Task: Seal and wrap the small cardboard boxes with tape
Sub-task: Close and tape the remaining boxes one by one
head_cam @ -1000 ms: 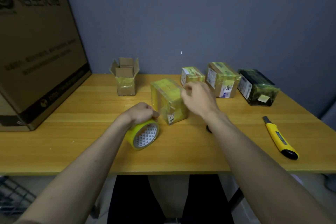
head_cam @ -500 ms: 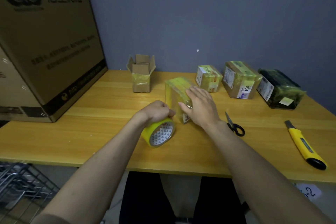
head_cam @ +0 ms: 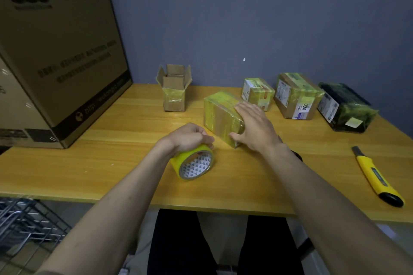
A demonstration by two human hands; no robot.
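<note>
Glossy taped box (head_cam: 220, 116) (yellow, rectangular)

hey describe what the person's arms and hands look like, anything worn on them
Both forearms are bare from the bottom of the picture to the wrists: no sleeves show. The left hand and right hand wear no gloves, and no rings, watch or bracelet can be seen. No markings show on either arm. Dark trousers show below the table.

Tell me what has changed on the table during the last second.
The right hand came off the far top edge of the taped box and now lies flat along its near side. The left hand still grips the tape roll; the other boxes did not move.
</note>
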